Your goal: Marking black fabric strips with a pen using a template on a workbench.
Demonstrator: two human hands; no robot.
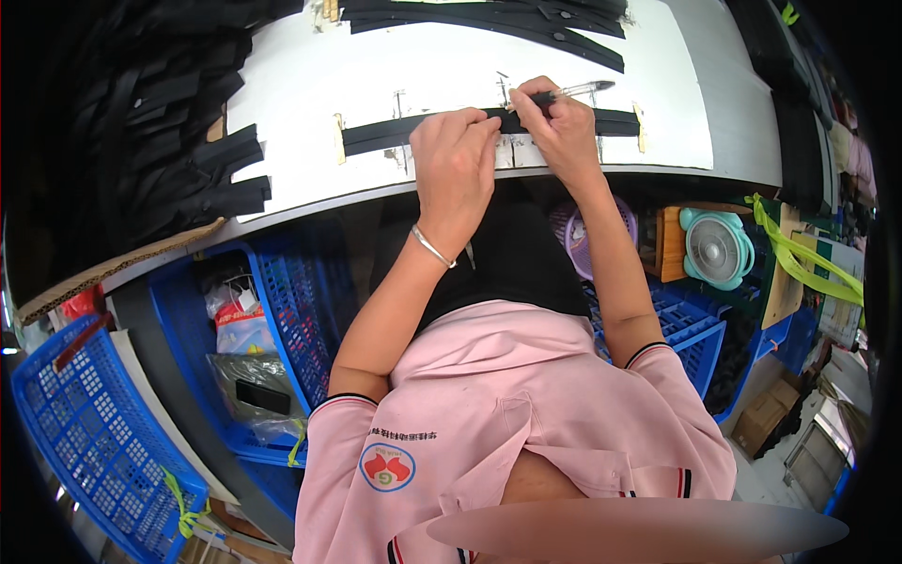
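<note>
A long black fabric strip lies across the white board in front of me, between two pieces of yellowish tape. My left hand, with a silver bangle at its wrist, has its fingers closed and pressed down on the strip near its middle. Just to the right, my right hand grips a pen with a clear barrel and a dark end. The pen lies slantwise over the hand, and its writing tip is hidden by my fingers. Dark marks show on the board above and below the strip.
More black strips lie at the far edge, and a large pile of them covers the table's left. Below the table edge are blue crates, a purple basket and a small turquoise fan. A slanted blue crate stands lower left.
</note>
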